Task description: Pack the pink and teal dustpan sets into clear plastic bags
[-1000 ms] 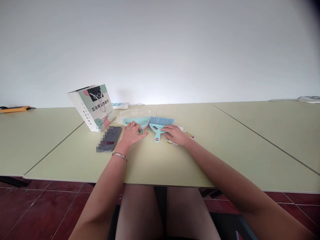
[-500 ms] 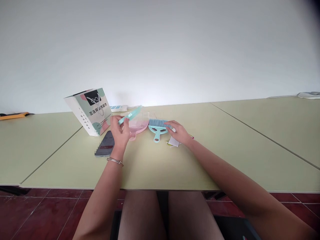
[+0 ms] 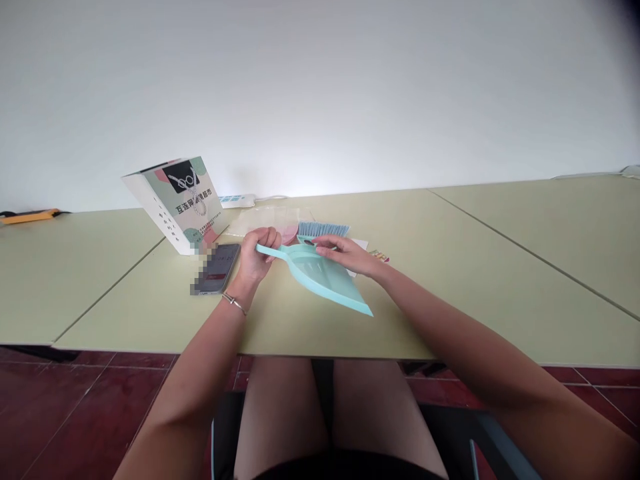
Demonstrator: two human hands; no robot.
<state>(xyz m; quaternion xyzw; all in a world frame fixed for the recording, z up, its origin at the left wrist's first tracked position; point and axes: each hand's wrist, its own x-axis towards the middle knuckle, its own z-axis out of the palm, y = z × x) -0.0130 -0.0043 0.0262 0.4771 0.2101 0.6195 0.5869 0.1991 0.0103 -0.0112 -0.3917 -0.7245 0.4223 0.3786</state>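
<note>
Teal dustpan (image 3: 327, 277), presumably light and stiff, best held by its handle (image 3: 273, 251), clasped there in the closed left hand (image 3: 256, 256), extending nearside of the loosely open right hand (image 3: 345, 253), contact there unclear.

Loads of open worktop (image 3: 500, 280) out right past the brush (image 3: 324, 229) and the white paper (image 3: 360, 245), but the middle's blocked by the teal dustpan (image 3: 325, 275) held out across it, and heading left you'd hit the phone (image 3: 223, 270) first, then the big paper bag (image 3: 193, 217) standing just behind it.
</note>
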